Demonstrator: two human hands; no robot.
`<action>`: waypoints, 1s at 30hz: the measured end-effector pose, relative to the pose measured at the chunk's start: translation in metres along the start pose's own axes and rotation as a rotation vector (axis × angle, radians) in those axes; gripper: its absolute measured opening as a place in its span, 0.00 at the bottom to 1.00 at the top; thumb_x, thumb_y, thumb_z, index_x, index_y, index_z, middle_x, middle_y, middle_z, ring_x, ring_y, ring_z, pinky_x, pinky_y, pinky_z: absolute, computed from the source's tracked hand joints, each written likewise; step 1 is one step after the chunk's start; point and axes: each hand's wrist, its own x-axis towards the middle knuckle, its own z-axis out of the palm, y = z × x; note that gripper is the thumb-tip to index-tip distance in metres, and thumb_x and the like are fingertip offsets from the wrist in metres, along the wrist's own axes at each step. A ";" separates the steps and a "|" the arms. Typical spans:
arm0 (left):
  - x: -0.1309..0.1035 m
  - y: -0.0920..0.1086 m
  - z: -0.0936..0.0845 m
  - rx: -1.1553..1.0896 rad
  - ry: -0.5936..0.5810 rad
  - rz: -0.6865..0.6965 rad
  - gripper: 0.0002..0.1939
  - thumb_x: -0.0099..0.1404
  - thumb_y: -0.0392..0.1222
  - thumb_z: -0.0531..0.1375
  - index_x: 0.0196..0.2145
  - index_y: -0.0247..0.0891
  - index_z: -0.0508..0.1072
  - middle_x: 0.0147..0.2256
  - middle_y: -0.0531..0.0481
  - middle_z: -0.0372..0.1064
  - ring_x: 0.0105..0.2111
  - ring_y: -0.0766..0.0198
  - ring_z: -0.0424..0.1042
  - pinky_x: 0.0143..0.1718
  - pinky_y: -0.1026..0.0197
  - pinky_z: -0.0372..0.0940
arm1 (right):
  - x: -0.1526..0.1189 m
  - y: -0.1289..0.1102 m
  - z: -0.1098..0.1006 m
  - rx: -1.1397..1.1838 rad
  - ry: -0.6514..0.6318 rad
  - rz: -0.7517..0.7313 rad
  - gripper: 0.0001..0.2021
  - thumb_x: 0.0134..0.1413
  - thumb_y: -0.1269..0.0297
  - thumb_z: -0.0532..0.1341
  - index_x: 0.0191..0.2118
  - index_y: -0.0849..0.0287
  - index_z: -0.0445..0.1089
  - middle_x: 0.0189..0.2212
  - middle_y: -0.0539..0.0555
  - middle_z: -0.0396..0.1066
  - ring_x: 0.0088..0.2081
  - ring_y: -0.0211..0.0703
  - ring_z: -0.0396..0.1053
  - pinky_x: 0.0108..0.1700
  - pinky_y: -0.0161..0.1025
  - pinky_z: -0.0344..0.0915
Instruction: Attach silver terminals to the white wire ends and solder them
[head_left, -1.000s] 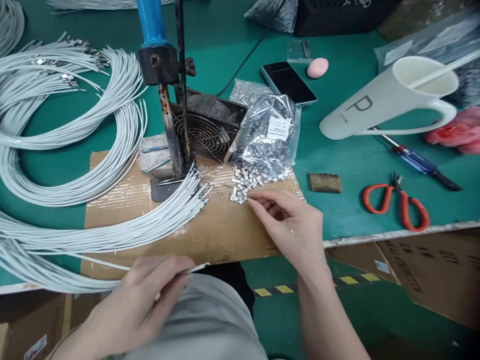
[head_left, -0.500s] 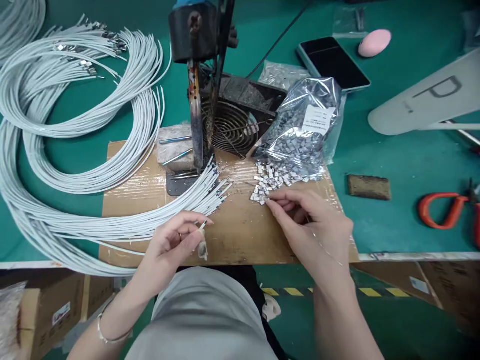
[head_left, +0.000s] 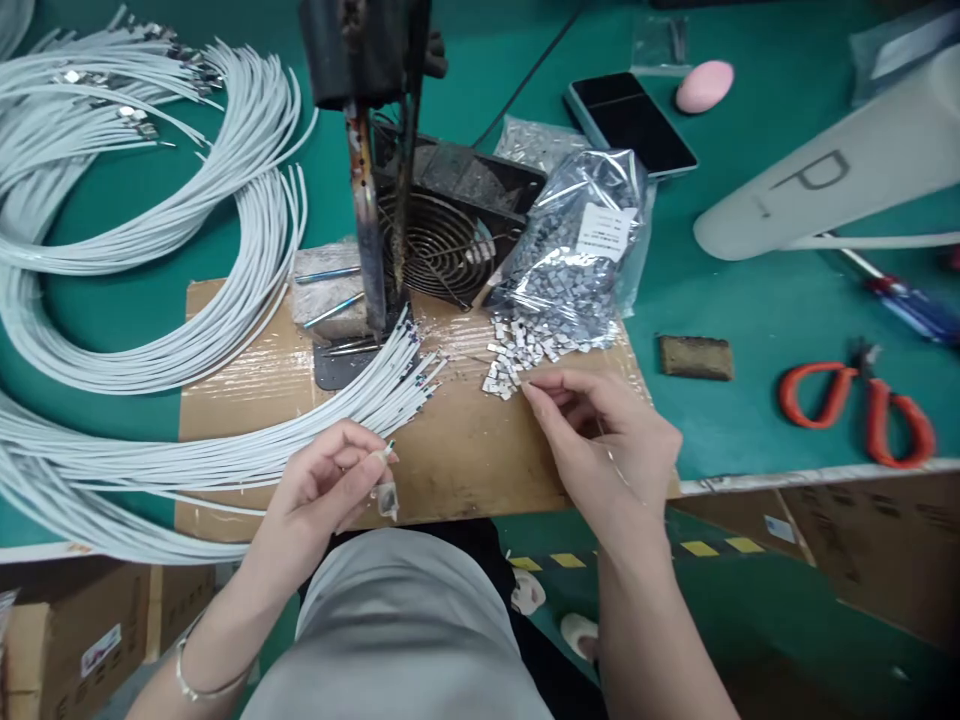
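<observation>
My left hand (head_left: pixel 330 485) pinches the end of a white cable, whose tip pokes out past the fingertips; a small, clear-looking piece (head_left: pixel 387 499) hangs just below them. The thumb and index finger of my right hand (head_left: pixel 600 430) are pressed together at the lower right edge of a pile of small pale pieces (head_left: pixel 517 350); what they hold, if anything, is too small to name. Between the hands lies brown cardboard (head_left: pixel 465 460). A bundle of white cables (head_left: pixel 247 460) fans out above my left hand, its tips pointing right.
A soldering stand (head_left: pixel 367 210) rises at centre, beside a round fan grille (head_left: pixel 439 245). Right of it are a clear bag of grey pieces (head_left: pixel 577 270), a phone (head_left: pixel 630 120), a brown block (head_left: pixel 696 357), red-handled pliers (head_left: pixel 821 395) and a white cylinder (head_left: pixel 825 170). Coiled cables (head_left: pixel 247 210) lie left.
The head view has shifted, so the table items appear further left and more of the pliers shows. My right fingertips have drawn slightly away from the pile; my left hand keeps its pinch.
</observation>
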 end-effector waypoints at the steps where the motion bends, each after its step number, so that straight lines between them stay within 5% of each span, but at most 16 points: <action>1: 0.001 0.000 -0.001 0.005 -0.014 0.007 0.16 0.70 0.55 0.70 0.36 0.40 0.78 0.30 0.50 0.74 0.20 0.72 0.48 0.23 0.63 0.41 | -0.002 -0.003 0.000 0.034 0.032 0.038 0.02 0.63 0.64 0.70 0.40 0.52 0.82 0.35 0.51 0.81 0.28 0.41 0.74 0.31 0.41 0.72; 6: 0.004 -0.001 -0.003 0.012 -0.042 0.022 0.17 0.71 0.55 0.70 0.34 0.39 0.79 0.27 0.51 0.73 0.19 0.73 0.48 0.22 0.64 0.40 | -0.014 -0.026 0.006 0.369 0.112 0.199 0.03 0.61 0.66 0.71 0.41 0.55 0.80 0.31 0.50 0.81 0.29 0.42 0.78 0.33 0.39 0.79; 11: 0.004 0.004 -0.003 -0.016 -0.078 -0.020 0.18 0.70 0.55 0.72 0.34 0.37 0.77 0.30 0.49 0.75 0.20 0.74 0.49 0.22 0.66 0.40 | -0.030 -0.054 0.020 0.578 -0.188 0.193 0.04 0.62 0.69 0.72 0.37 0.53 0.85 0.27 0.47 0.78 0.24 0.35 0.72 0.26 0.32 0.70; 17: 0.004 0.006 -0.004 -0.041 -0.126 0.036 0.19 0.71 0.53 0.71 0.32 0.36 0.74 0.23 0.57 0.63 0.21 0.73 0.48 0.22 0.67 0.43 | -0.035 -0.073 0.033 0.737 -0.445 0.165 0.11 0.65 0.71 0.69 0.43 0.45 0.88 0.30 0.48 0.80 0.27 0.32 0.70 0.26 0.29 0.64; 30: 0.006 0.001 -0.005 -0.017 -0.139 0.115 0.16 0.73 0.48 0.70 0.33 0.37 0.73 0.24 0.59 0.62 0.22 0.72 0.47 0.25 0.67 0.48 | -0.036 -0.078 0.037 0.848 -0.428 0.248 0.10 0.59 0.72 0.71 0.39 0.48 0.89 0.26 0.50 0.79 0.23 0.32 0.66 0.22 0.28 0.60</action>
